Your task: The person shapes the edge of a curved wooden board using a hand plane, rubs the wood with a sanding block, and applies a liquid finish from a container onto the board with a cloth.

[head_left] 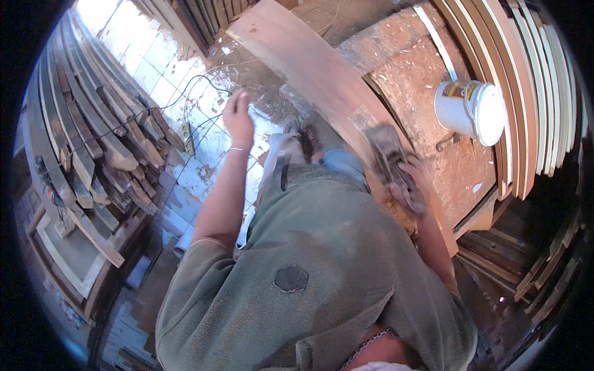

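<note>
Nearest the camera, an olive-green shirt (309,241) is covering the person's chest, and past it a long wooden board (309,59) is lying ahead and to the right, its long axis running from far left to near right. The right hand (419,177) is gripping a dark tool (385,147), fingers curling about its nearer end; blur is hiding how the fingertips are closing. That tool is sitting over the board's nearer portion, apparently resting on the wood, and its length is pointing roughly along the board's, so much of the board is stretching away from the grip, forward and leftward. By judgement, any stroke is depending on that alignment. The right hand is being the nearer one: the left hand (239,119) is hanging well apart from the tool, off the board's left side, its fingers extending loosely and holding nothing visible. Beyond the board's right edge, a white bucket (448,112) is sitting on a dusty work surface (405,77).
</note>
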`<state>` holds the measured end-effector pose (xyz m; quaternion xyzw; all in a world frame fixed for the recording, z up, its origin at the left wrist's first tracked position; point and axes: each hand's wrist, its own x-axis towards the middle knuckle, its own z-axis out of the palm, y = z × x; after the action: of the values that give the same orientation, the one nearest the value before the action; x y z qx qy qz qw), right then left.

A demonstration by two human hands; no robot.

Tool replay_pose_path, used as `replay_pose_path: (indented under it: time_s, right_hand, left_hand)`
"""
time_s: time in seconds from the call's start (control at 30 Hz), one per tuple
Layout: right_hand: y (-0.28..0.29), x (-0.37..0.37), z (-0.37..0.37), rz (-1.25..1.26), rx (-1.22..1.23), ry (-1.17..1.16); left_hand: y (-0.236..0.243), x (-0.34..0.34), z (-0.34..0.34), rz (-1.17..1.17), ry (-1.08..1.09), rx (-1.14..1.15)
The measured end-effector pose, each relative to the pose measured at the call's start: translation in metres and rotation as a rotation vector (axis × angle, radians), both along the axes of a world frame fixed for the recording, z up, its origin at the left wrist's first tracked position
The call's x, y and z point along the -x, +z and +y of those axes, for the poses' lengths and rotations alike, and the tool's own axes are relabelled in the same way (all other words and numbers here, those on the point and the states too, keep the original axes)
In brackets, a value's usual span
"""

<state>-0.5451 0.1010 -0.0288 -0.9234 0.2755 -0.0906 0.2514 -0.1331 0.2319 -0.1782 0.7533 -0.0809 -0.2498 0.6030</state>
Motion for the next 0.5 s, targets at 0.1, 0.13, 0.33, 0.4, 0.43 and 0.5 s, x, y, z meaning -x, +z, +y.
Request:
replay_pose_path:
  time_s: [0.1, 0.13, 0.33, 0.4, 0.43, 0.5]
  right_hand:
    - [0.027, 0.035, 0.038, -0.004, 0.022, -0.238]
    - [0.027, 0.043, 0.045, -0.033, 0.018, -0.301]
    - [-0.019, 0.127, 0.041, -0.332, -0.210, -1.241]
    - [-0.032, 0.151, 0.005, -0.521, -0.214, -1.311]
    - [-0.035, 0.163, -0.008, -0.506, -0.214, -1.372]
    - [-0.039, 0.182, -0.034, -0.414, -0.240, -1.513]
  left_hand:
    - [-0.076, -0.037, 0.070, 0.404, 0.109, -0.127]
    - [-0.106, -0.055, 0.111, 0.194, -0.020, -0.341]
    - [-0.098, -0.045, 0.153, 0.185, -0.037, -0.637]
    - [-0.123, -0.039, 0.160, -0.053, -0.226, -0.668]
    - [-0.092, -0.012, 0.126, 0.000, -0.281, -0.629]
    - [-0.067, 0.017, 0.095, -0.151, -0.407, -0.493]
